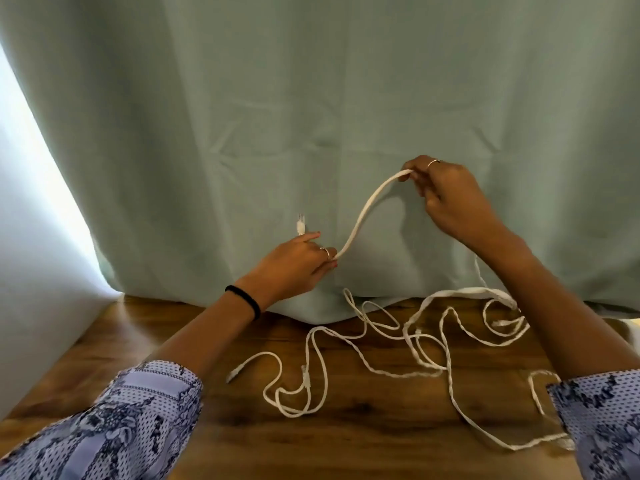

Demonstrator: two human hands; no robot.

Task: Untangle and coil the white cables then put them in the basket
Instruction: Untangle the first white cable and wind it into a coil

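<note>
A white cable [363, 211] is stretched in the air between both hands, in front of the curtain. My left hand [296, 263] grips its near end, and the plug [300, 225] sticks up above the fingers. My right hand [446, 195] is raised higher and pinches the cable further along. From there the cable drops behind my right forearm to the table. More white cables [408, 344] lie in a loose tangle on the wooden table [242, 427] below. No basket is in view.
A pale green curtain [311, 98] hangs right behind the table and drapes onto its far edge. A white wall [31, 271] runs along the left side. Patterned sleeves cover both upper forearms at the bottom corners.
</note>
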